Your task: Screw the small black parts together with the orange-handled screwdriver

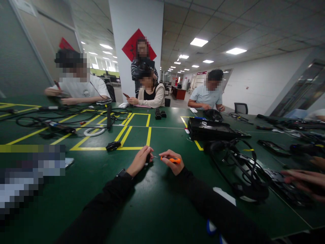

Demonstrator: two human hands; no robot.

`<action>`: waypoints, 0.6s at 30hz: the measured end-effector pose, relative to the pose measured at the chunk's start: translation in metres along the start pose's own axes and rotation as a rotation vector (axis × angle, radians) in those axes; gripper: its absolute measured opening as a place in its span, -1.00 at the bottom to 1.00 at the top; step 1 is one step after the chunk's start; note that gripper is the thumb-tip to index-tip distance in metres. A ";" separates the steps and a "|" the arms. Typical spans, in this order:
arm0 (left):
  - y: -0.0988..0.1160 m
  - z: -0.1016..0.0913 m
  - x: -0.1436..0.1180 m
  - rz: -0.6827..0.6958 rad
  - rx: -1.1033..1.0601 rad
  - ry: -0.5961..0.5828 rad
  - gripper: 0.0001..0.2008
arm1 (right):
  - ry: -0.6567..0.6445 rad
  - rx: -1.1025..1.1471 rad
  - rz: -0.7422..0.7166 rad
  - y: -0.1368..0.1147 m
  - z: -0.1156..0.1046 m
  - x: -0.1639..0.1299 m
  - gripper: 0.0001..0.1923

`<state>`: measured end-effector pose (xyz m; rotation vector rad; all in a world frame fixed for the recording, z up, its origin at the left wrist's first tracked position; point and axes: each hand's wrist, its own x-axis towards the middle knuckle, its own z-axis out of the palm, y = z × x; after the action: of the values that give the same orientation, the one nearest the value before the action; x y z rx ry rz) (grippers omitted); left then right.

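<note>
My right hand is closed round the orange and black handle of a screwdriver. Its thin metal shaft points left, toward my other hand. My left hand is closed on a small black part, mostly covered by the fingers. The screwdriver's tip reaches that part or ends close beside it; I cannot tell which. Both hands are just above the green table. To the left of my left hand lies a small black block-shaped object, beside the yellow tape.
Black headgear with straps and cables lies to the right, near a long black case. Small black blocks stand farther back. Cables and a white ring lie left. A co-worker's hand is at right; other people sit opposite.
</note>
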<state>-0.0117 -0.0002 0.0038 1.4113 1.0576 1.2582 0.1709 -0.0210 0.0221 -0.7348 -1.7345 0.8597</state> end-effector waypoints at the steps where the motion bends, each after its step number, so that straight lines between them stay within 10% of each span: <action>1: 0.000 0.000 0.000 -0.003 -0.003 -0.003 -0.67 | 0.000 0.029 0.053 0.000 0.001 0.000 -0.78; 18: 0.000 0.001 0.000 -0.016 -0.008 0.032 -0.63 | 0.032 0.292 0.201 0.010 -0.002 0.006 -0.86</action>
<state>-0.0102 0.0000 0.0034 1.3787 1.0827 1.2760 0.1716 -0.0100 0.0174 -0.7275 -1.4811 1.2028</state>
